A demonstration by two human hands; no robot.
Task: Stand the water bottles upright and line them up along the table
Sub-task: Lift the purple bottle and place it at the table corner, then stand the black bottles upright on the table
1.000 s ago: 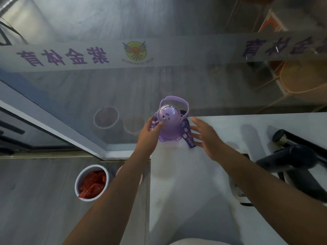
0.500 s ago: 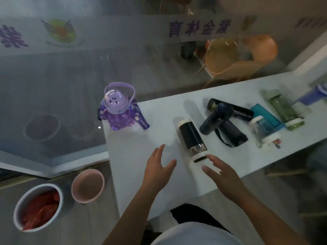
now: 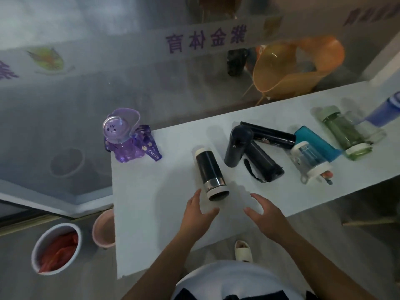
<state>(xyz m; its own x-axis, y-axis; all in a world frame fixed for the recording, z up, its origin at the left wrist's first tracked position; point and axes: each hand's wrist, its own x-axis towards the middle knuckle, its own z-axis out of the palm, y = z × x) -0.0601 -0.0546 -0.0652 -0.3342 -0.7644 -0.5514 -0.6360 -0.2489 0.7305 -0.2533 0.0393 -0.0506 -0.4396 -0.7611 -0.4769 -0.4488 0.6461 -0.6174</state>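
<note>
Currently, the left hand (image 3: 199,215) and the right hand (image 3: 265,215) are held over the near part of the white table (image 3: 151,213). The fingers of both are spread wide and nothing is gripped. The black flask (image 3: 211,173) is laid on its side just beyond them, with its near end just beside the left fingertips; contact cannot be confirmed. The purple bottle (image 3: 122,139) is stood upright at the table's far left corner. Further right, a strapped black bottle (image 3: 263,164), a clear bottle (image 3: 309,159), a teal bottle (image 3: 318,142) and a green bottle (image 3: 344,133) are laid on their sides, close together.
</note>
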